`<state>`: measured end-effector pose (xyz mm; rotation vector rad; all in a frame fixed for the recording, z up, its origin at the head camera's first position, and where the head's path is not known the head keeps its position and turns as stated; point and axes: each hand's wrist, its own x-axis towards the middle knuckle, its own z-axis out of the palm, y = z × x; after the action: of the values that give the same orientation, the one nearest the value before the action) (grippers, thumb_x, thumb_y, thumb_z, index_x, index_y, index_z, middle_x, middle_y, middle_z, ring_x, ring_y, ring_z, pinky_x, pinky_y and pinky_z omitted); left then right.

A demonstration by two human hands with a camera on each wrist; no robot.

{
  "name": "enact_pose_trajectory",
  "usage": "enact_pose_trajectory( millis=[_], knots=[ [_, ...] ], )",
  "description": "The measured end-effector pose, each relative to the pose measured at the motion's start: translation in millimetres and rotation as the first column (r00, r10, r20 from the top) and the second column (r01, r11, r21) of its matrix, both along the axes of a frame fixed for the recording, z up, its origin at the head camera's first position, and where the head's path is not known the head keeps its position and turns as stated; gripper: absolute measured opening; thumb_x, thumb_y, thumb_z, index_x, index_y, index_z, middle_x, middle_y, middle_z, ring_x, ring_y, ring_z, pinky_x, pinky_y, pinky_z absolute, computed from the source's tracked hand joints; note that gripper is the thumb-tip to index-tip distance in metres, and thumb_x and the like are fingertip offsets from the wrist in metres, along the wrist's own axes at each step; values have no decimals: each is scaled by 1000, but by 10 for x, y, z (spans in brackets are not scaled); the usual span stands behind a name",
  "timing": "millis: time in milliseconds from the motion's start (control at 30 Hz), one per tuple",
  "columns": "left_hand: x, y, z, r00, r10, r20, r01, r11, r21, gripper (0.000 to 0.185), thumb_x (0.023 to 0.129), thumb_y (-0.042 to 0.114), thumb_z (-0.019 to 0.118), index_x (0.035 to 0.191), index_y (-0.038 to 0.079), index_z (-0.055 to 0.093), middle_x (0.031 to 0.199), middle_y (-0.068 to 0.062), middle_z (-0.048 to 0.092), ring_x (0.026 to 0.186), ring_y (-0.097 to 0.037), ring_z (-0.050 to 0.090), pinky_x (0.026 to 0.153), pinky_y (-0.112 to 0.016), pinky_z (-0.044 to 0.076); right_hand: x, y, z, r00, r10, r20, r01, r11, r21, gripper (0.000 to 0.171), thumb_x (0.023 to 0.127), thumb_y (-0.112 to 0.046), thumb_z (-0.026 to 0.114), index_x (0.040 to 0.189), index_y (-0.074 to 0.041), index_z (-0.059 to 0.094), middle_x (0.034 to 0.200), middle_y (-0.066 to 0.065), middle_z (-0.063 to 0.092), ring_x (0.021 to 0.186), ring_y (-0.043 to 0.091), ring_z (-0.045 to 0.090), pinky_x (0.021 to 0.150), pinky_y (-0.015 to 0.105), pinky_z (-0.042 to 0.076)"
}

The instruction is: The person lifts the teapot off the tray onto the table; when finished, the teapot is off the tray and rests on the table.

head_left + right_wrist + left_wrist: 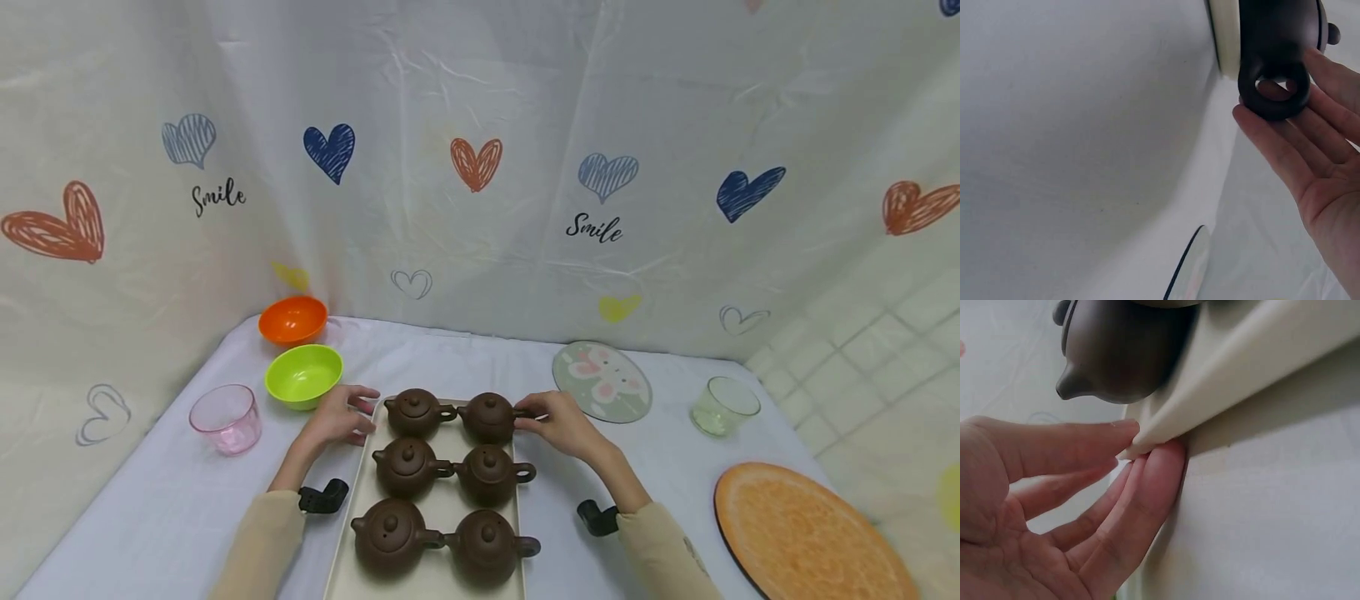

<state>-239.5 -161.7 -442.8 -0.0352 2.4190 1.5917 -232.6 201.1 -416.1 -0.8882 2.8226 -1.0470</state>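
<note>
Cream tray (360, 508) carrying six brown teapots (416, 412), seized at its far corners. Left hand (339, 417) pinches the far-left corner between thumb and fingers; right hand (561, 423), fingers nearly straight, touches the far-right teapot's handle (1272, 94). Judged step: gripping before a lift, which calls for level hands. Green bowl (303, 375) crowds the left; the right lies open.

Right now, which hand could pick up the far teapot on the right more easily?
The right hand: its fingers already touch that teapot's handle. The left hand is pinching the tray's far corner.
</note>
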Motion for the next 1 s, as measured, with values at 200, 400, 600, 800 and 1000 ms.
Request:
enact_pose_trajectory(
  millis=[200,400,600,800,1000],
  knots=[
    [3,1,0,1000,17,1,-17,1000,8,51,72,-12,66,122,-8,58,99,-21,60,67,-20,62,57,-37,60,-62,5,-33,1000,-2,9,2,999,-48,14,85,-7,69,96,0,73,90,9,73,82,18,70,72,26,58],
    [0,18,-22,1000,19,1,-19,1000,7,51,71,-13,66,121,-8,59,98,-20,60,66,-20,61,55,-37,59,-83,11,-51,1000,-24,17,25,996,-83,10,83,-6,70,91,-1,75,84,7,73,77,15,69,69,23,56],
    [0,26,-16,999,40,15,-39,999,-20,51,71,-12,67,121,-5,60,98,-19,60,66,-20,61,56,-36,59,-94,6,-57,1000,-25,5,25,995,-102,9,82,-4,71,88,2,75,81,10,73,74,17,70,63,22,56],
    [-6,28,-9,999,36,10,-36,999,-16,52,70,-11,67,121,-6,60,97,-19,60,65,-20,61,55,-36,59,-64,44,-31,998,-45,42,50,989,-136,12,81,-4,72,89,3,75,83,13,73,73,13,70,61,19,53],
    [-16,35,-18,1000,30,4,-30,999,-20,51,71,-12,67,121,-6,60,98,-19,60,66,-20,61,55,-36,59,-39,289,81,993,-53,108,76,972,-224,14,83,-2,70,93,7,74,87,17,73,75,11,70,65,21,56]
  ],
)
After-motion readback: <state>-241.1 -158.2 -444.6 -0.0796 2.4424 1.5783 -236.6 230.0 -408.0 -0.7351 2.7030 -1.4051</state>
